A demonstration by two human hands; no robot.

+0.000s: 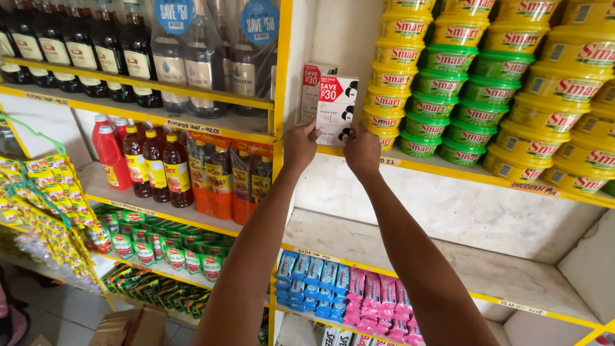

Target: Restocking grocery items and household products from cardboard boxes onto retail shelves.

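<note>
White cartons with red corner patches are stacked upright on the yellow-edged shelf (448,168), just left of the stacked yellow and green tubs (461,77). The front stack of cartons (337,109) is held at its base, its long axis vertical and its printed face turned outward. The left hand (301,146) is pressed against the lower left corner, the right hand (362,150) against the lower right, fingers pinching the bottom carton. Dark bottles (77,48) are ranged on the upper left shelf.

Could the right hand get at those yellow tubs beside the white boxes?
Probably yes: the right hand is on the white boxes, and the yellow tubs stand right beside them on the same open shelf.
</note>
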